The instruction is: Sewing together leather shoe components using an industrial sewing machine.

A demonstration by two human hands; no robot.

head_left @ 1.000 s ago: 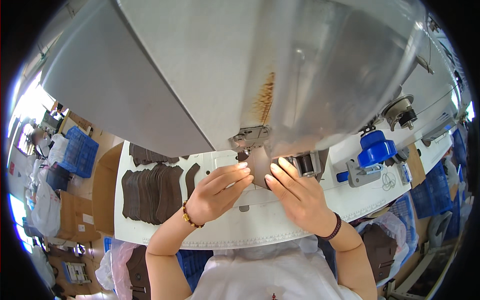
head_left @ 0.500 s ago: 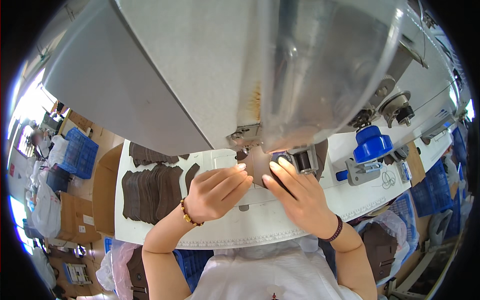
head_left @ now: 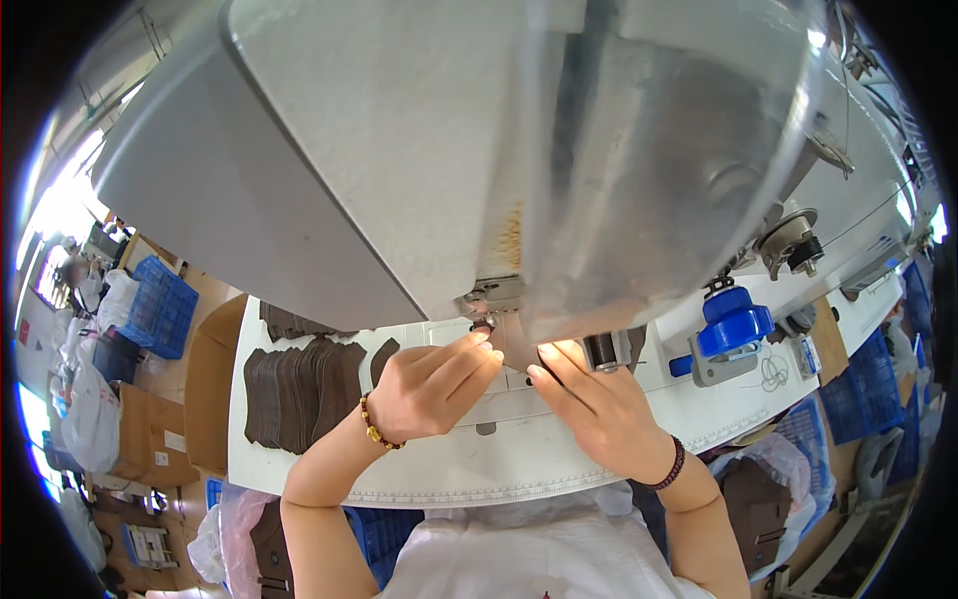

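Observation:
My left hand (head_left: 431,384) is closed, thumb and fingers pinched together just beside the needle area of a sewing machine (head_left: 439,200). A small dark bit shows at its fingertips, too little to name. My right hand (head_left: 599,404) lies with fingers stretched out, their tips at the edge of a brown piece (head_left: 516,344) beneath the machine head. The head hides most of that piece. Left of my left hand, a row of dark brown curved pieces (head_left: 299,391) lies on the white table (head_left: 449,469), with a single curved piece (head_left: 383,359) beside it.
A metal cylinder (head_left: 602,351) hangs close to my right fingers. Further right are a blue knob-shaped part (head_left: 735,321) and a loose coil of thread (head_left: 774,372). Cardboard boxes (head_left: 150,439) and blue crates (head_left: 160,307) stand on the left; a bag-lined crate (head_left: 758,499) is at the lower right.
My right hand has drawn slightly back toward me, and the dark shape between its thumb and fingers no longer shows. My left hand keeps its pinch. The view has shifted a little.

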